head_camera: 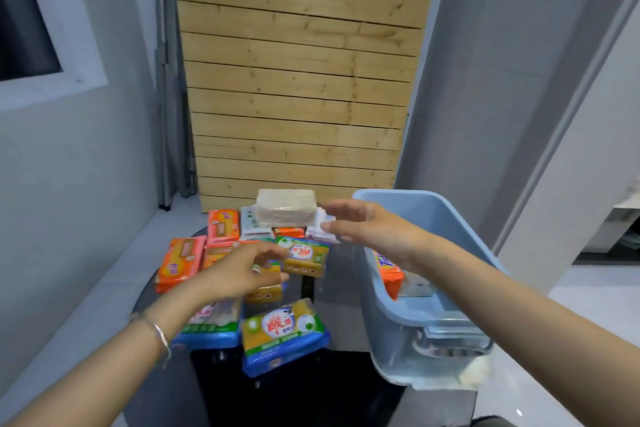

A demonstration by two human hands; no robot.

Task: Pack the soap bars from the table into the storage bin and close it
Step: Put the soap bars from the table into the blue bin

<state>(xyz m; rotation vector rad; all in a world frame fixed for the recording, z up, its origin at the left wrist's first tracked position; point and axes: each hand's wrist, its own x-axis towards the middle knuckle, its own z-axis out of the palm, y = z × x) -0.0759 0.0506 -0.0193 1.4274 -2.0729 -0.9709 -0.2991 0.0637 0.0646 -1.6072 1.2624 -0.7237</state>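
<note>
Reaching over the dark round table [332,291], the person has both bare hands out above a heap of wrapped soap bars. The left hand [239,274] hovers low over the middle of the pile with its fingers curled loosely; it is motion-blurred, and whether the fingertips actually pinch a wrapper I cannot tell. Just past its fingertips lies a yellow-and-green soap pack [304,256], and partly hidden under the palm sits another yellow pack [265,291]. Nearer the wrist, a green-and-blue pack [211,326] lies beneath the forearm, and beside it a large yellow pack with a blue edge [284,334] rests at the table's near side. Outward from the left hand's thumb side are two orange packs [180,262], one behind the other. A thin bracelet [157,333] circles the left wrist.

The right hand [367,229] is spread open and empty, fingers pointing toward the far end of the heap. Just off its fingertips a pale, clear-wrapped block [285,206] rides on top of white packs [249,224], not touching the hand.

Under and behind the right forearm stands the blue storage bin [433,322], open, with no lid on it. Inside it, an orange soap pack [389,270] leans against the near wall.
</note>
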